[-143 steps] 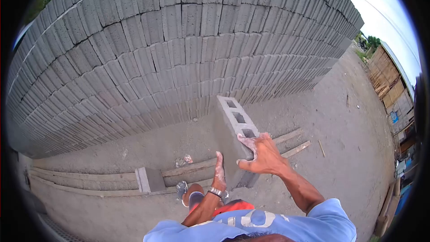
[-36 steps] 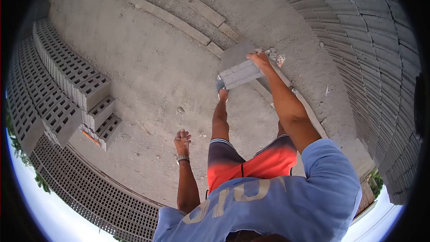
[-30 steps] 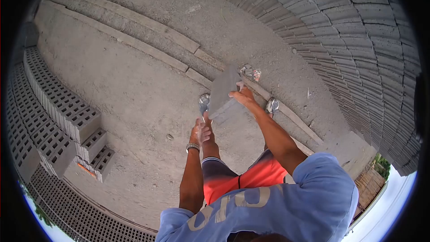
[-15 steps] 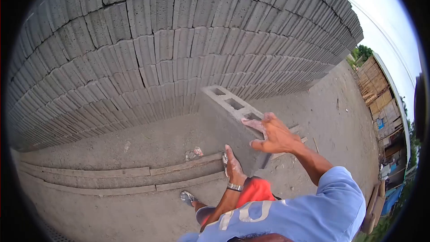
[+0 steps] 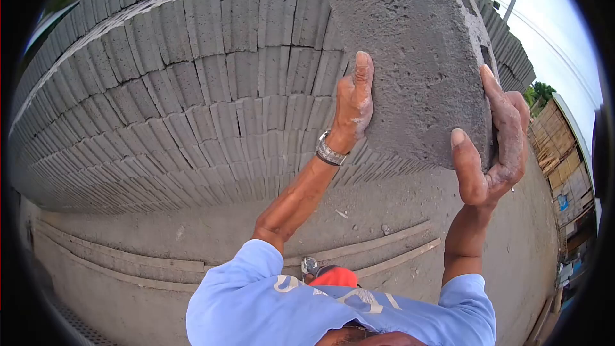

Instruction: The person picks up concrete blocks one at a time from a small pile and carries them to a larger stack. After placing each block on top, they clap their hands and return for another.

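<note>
I hold a grey hollow concrete block [image 5: 416,57] raised high in front of me, close to the camera. My left hand [image 5: 354,99], dusty and with a watch at the wrist, presses flat against the block's left face. My right hand [image 5: 493,147] grips the block's lower right edge, thumb on the broad face and fingers wrapped round the side. Behind the block rises a tall stacked wall of grey blocks [image 5: 179,90].
Long wooden planks [image 5: 378,247] lie on the sandy ground [image 5: 211,230] at the foot of the stack. My foot [image 5: 311,266] and orange shorts show below. Wooden sheds [image 5: 567,154] stand at the far right.
The block has risen from waist height to above my head, in front of the stack. My left hand moved from its lower edge to flat on its side face.
</note>
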Tool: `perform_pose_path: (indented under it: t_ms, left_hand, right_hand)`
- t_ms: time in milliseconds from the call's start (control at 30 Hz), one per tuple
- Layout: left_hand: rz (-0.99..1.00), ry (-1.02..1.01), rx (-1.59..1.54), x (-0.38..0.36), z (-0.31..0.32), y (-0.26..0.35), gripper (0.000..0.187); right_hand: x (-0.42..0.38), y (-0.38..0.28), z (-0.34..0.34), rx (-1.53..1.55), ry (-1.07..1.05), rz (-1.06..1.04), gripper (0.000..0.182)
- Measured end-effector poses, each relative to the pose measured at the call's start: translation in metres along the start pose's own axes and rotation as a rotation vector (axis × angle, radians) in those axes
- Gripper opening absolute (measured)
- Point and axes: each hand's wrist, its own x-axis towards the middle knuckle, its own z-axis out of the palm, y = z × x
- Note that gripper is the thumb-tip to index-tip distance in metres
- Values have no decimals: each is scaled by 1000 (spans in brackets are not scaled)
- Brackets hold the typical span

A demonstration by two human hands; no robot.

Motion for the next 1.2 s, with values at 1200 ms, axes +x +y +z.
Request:
perform_pose_path:
  t_ms: [1200]
  left_hand:
    - [828,242,1155,313,-37,-13,78]
  right_hand:
    - [381,190,262,-255,-320,-267,25]
